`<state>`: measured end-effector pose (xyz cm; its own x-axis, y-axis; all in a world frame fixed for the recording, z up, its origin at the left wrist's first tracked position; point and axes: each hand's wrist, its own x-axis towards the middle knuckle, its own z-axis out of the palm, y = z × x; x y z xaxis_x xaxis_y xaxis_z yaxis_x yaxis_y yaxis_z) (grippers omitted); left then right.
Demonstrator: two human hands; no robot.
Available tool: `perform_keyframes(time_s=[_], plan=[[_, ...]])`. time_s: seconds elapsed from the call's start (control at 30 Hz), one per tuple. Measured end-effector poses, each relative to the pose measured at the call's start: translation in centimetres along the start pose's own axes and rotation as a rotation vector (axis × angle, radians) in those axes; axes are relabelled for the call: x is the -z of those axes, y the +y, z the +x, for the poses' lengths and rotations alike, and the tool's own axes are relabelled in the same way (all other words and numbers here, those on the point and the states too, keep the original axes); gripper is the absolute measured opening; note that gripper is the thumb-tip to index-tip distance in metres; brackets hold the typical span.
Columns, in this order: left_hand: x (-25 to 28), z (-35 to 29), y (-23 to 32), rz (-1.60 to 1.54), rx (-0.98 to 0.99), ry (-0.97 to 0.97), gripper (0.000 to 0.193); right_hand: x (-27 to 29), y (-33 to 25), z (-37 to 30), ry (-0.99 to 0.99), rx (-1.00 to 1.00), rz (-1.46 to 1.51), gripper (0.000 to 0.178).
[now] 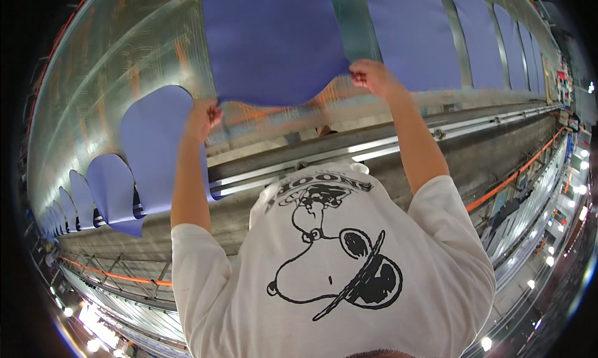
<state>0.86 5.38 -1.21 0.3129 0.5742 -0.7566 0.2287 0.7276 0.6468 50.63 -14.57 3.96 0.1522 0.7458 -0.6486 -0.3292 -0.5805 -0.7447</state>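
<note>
A wide blue-purple fabric panel (274,40) hangs between my two hands over a long, shiny table (156,52). My left hand (204,119) is closed on the panel's near left corner. The near right corner is pinched in my right hand (372,77). Between them the near edge sags in a curve and lifts off the tabletop toward the right. The panel's far end runs out of the top of the view. Just beside my left forearm, a round-ended blue piece (156,127) drapes over the table's near edge.
Several more flat blue panels (414,34) lie in a row to the right. Leftward, smaller rounded blue pieces (112,183) hang over the near edge. Metal rails (374,152) run along the table's front, with an orange bar (498,186) at the lower right.
</note>
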Motion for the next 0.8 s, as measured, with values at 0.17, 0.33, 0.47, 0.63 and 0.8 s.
perform_keyframes(time_s=[0.17, 0.33, 0.47, 0.63, 0.8], plan=[[-3.3, -0.3, 19.2, -0.390, -0.447, -0.173, 0.023, -4.6, -17.1, 5.2, -0.077, 0.376, 0.272, 0.018], [-7.7, -7.4, 31.4, -0.142, -0.842, -0.074, 0.031, -6.6, -29.3, 0.8, -0.117, 0.785, 0.140, 0.018], [-8.2, -6.5, 27.6, 0.215, -0.761, 0.256, 0.035, -4.9, -24.6, 2.5, 0.145, 0.554, -0.211, 0.034], [2.3, 3.5, 12.2, 0.200, -0.027, 0.357, 0.054, 0.0, -11.5, 10.4, 0.336, -0.086, -0.448, 0.059], [-2.2, -0.2, 6.2, -0.013, -0.017, 0.092, 0.057, 0.4, -6.2, 6.3, 0.137, -0.280, -0.186, 0.067]])
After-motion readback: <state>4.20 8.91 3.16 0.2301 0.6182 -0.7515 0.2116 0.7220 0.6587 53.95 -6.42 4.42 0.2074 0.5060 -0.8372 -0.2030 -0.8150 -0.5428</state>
